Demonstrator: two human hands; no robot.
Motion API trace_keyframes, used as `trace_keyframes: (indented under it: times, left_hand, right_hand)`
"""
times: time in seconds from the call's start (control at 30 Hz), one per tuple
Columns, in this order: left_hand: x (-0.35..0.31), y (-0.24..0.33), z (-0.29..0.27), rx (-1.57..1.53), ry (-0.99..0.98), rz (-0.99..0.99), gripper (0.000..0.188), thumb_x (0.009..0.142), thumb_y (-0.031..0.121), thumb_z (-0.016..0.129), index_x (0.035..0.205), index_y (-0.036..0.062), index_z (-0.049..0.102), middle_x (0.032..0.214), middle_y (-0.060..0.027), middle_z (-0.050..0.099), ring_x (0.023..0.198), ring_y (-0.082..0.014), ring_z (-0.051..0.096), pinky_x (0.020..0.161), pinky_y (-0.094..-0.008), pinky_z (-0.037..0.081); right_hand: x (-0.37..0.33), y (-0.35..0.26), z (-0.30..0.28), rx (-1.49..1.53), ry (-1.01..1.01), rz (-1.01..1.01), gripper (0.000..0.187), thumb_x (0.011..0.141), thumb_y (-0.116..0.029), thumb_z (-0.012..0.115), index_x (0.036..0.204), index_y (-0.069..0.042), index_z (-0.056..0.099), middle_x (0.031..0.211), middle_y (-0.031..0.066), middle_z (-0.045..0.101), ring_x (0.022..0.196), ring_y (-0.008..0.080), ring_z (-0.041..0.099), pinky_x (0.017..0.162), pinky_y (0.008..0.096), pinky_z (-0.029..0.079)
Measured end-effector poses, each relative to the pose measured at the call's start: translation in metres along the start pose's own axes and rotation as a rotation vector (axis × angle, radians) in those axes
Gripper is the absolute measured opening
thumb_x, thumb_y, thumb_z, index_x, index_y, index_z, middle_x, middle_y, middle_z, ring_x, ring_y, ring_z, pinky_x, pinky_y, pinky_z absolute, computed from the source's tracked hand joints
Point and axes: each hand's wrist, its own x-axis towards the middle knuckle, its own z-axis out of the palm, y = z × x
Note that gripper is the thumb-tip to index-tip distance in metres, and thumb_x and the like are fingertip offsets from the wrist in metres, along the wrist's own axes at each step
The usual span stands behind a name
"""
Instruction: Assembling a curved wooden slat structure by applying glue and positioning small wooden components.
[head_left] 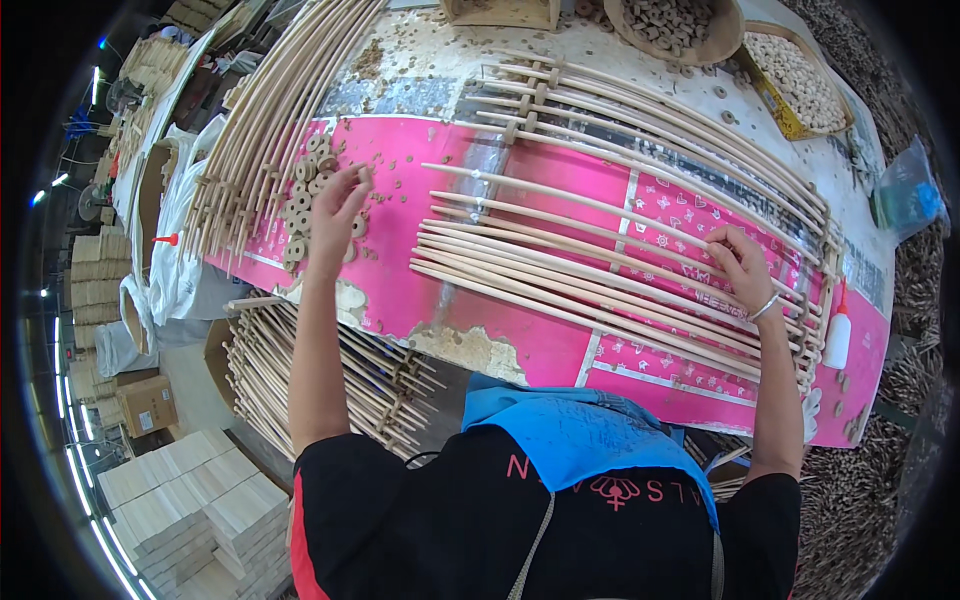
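Observation:
My left hand [338,212] is raised over a pile of round wooden rings [298,215] on the pink table cover. Its fingers are drawn together; what sits between them, if anything, is too small to make out. Toward the right, my right hand [742,268] pinches a slim wooden rod [600,224] near its right end. Several more rods [560,290] lie side by side below it, their right ends running into a row of wooden connector pieces [806,345]. Farther back, another group of rods [640,112] has connector pieces [528,95] across its left ends.
A bundle of rods [270,130] stands at the left. A white glue bottle [838,338] with a red tip is beside the right row. A bowl of rings [670,50] and a yellow tray of pale pieces [795,85] sit at the back. Stacked boards [190,500] are lower left.

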Motion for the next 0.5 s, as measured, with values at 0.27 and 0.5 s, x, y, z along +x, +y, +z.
trace_keyframes:
  times: [0.27, 0.5]
  left_hand:
    - [0.008, 0.011, 0.049, -0.454, -0.183, -0.163, 0.038, 0.106, 0.020, 0.062, 0.141, 0.0044, 0.063, 0.126, -0.0041, 0.071, 0.114, -0.0132, 0.067, 0.097, -0.0308, 0.053]
    - [0.013, 0.014, 0.058, -0.493, -0.230, -0.191, 0.040, 0.106, 0.021, 0.062, 0.143, 0.0032, 0.062, 0.126, -0.0059, 0.071, 0.114, -0.0168, 0.068, 0.099, -0.0324, 0.053]
  right_hand:
    - [0.003, 0.000, -0.001, -0.009, 0.007, -0.038, 0.013, 0.100, -0.011, 0.065, 0.103, 0.001, 0.067, 0.085, 0.0027, 0.061, 0.078, 0.0108, 0.055, 0.072, 0.0281, 0.046]
    - [0.002, 0.000, 0.000, -0.011, 0.023, -0.053, 0.011, 0.100, -0.009, 0.065, 0.103, 0.002, 0.068, 0.086, 0.0027, 0.061, 0.079, 0.0111, 0.056, 0.073, 0.0277, 0.047]
